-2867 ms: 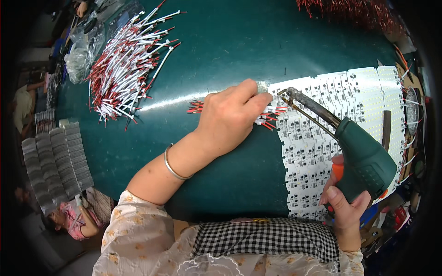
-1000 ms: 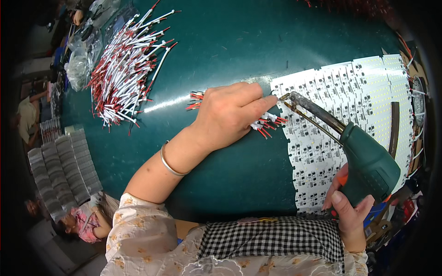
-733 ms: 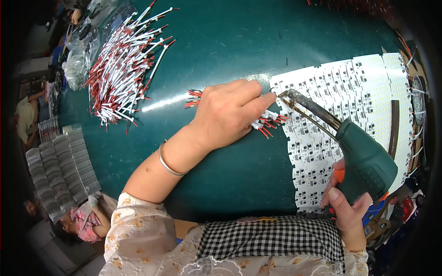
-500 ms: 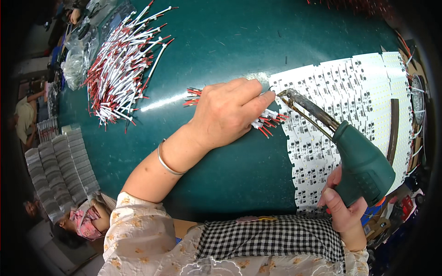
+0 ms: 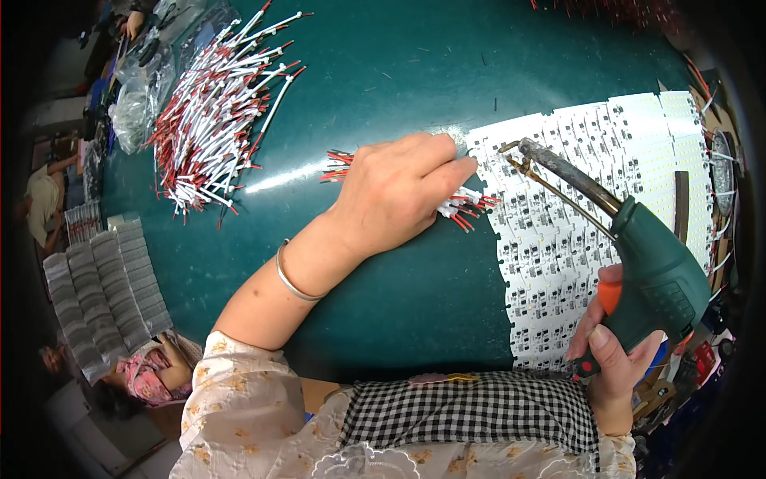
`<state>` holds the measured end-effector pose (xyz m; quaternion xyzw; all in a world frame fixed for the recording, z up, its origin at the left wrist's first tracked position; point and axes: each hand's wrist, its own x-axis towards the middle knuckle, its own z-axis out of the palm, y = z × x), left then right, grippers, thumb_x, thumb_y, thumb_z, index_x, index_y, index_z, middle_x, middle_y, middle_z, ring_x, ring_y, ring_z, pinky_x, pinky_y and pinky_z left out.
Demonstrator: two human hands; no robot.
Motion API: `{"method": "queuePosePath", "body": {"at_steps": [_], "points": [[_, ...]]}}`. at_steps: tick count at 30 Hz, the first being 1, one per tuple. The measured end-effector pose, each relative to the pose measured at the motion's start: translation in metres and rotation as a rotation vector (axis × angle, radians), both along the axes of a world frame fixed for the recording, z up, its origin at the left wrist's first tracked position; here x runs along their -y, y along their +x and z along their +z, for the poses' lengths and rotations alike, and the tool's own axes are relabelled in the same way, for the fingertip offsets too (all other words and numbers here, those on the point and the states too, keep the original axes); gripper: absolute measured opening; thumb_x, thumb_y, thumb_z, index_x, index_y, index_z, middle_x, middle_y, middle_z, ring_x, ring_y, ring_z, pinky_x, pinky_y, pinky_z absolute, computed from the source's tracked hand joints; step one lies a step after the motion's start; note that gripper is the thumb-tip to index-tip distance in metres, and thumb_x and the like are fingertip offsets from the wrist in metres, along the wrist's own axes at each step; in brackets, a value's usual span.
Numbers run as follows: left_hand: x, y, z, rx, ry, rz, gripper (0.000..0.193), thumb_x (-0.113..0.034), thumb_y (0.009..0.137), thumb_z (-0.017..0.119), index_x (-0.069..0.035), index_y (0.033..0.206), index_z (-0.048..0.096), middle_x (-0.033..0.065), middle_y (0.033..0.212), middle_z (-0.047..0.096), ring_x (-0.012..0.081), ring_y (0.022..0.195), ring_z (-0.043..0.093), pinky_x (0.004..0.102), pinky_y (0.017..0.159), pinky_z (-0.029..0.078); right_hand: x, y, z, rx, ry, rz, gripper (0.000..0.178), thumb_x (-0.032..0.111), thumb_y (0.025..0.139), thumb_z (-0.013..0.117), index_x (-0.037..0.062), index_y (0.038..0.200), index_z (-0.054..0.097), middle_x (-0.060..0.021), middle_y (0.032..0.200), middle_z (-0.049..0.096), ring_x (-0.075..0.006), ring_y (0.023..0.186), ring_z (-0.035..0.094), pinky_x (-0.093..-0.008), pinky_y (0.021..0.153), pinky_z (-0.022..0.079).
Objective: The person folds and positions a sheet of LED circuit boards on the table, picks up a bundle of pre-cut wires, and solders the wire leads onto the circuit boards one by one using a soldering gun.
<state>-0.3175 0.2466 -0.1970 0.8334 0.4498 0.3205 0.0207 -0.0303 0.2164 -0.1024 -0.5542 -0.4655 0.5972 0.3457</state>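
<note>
My left hand (image 5: 403, 188) is closed over a small bundle of short wires (image 5: 465, 209), with red, black and white ends sticking out on both sides of it. Its thumb and forefinger pinch at the left edge of a sheet of white circuit boards (image 5: 550, 247); whatever sits between the fingertips is too small to make out. In my right hand (image 5: 618, 359) is a green soldering gun (image 5: 662, 267) with an orange trigger. The gun's dark, bent tip hovers over the boards' upper left part, apart from my left fingertips.
A large heap of red and white wires (image 5: 211, 120) lies at the far left of the green table (image 5: 383, 303), beside clear plastic bags (image 5: 132, 108). A dark strip (image 5: 681, 207) rests on the boards. Stacked grey-white sheets (image 5: 108, 295) and another person (image 5: 155, 371) are at the left.
The soldering gun has moved right, its tip pulling away from my left fingertips, and its orange trigger now shows. My left hand has stayed almost still.
</note>
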Motion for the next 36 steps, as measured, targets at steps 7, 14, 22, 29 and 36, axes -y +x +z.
{"method": "queuePosePath", "body": {"at_steps": [7, 14, 22, 29, 36], "points": [[0.003, 0.023, 0.042, 0.262, -0.168, 0.122, 0.028, 0.004, 0.067, 0.073, -0.001, 0.093, 0.064, 0.0111, 0.086, 0.06, 0.0213, 0.069, 0.061, 0.0317, 0.057, 0.05, -0.013, 0.024, 0.025, -0.07, 0.024, -0.104, 0.072, 0.021, 0.073, 0.078, -0.013, 0.124, 0.041, -0.0104, 0.076, 0.052, -0.0138, 0.047, 0.05, -0.0258, 0.041, 0.045], [-0.003, 0.041, 0.038, 0.16, -0.275, 0.221, 0.031, 0.012, 0.064, 0.067, -0.002, 0.091, 0.065, 0.0097, 0.078, 0.06, 0.0216, 0.064, 0.062, 0.0307, 0.055, 0.049, -0.015, 0.044, 0.026, -0.109, 0.076, -0.116, 0.073, 0.02, 0.073, 0.077, -0.0148, 0.124, 0.039, -0.0135, 0.078, 0.054, -0.0132, 0.045, 0.049, -0.0255, 0.039, 0.045], [-0.012, 0.057, 0.028, 0.134, -0.119, 0.208, 0.041, 0.014, 0.059, 0.064, -0.008, 0.093, 0.071, 0.0054, 0.072, 0.061, 0.0211, 0.063, 0.061, 0.0301, 0.052, 0.048, -0.023, 0.061, 0.028, -0.094, -0.049, -0.039, 0.073, 0.019, 0.072, 0.079, -0.0164, 0.124, 0.041, -0.0188, 0.095, 0.057, -0.0128, 0.05, 0.052, -0.0248, 0.042, 0.046], [-0.011, 0.055, 0.024, 0.061, -0.034, 0.206, 0.041, 0.011, 0.058, 0.065, -0.009, 0.094, 0.071, 0.0039, 0.072, 0.058, 0.0187, 0.059, 0.059, 0.031, 0.047, 0.045, -0.025, 0.043, 0.021, -0.052, 0.047, -0.044, 0.07, 0.024, 0.076, 0.078, -0.0145, 0.121, 0.042, -0.0085, 0.067, 0.05, -0.013, 0.043, 0.051, -0.0246, 0.039, 0.044], [-0.009, 0.048, 0.018, 0.065, -0.053, 0.22, 0.04, 0.01, 0.058, 0.065, -0.008, 0.093, 0.07, 0.0037, 0.07, 0.053, 0.019, 0.058, 0.057, 0.0313, 0.046, 0.044, -0.023, 0.026, 0.009, -0.015, 0.093, -0.022, 0.063, 0.019, 0.075, 0.075, -0.0147, 0.119, 0.045, -0.0118, 0.078, 0.056, -0.0129, 0.046, 0.052, -0.0235, 0.04, 0.042]]}}
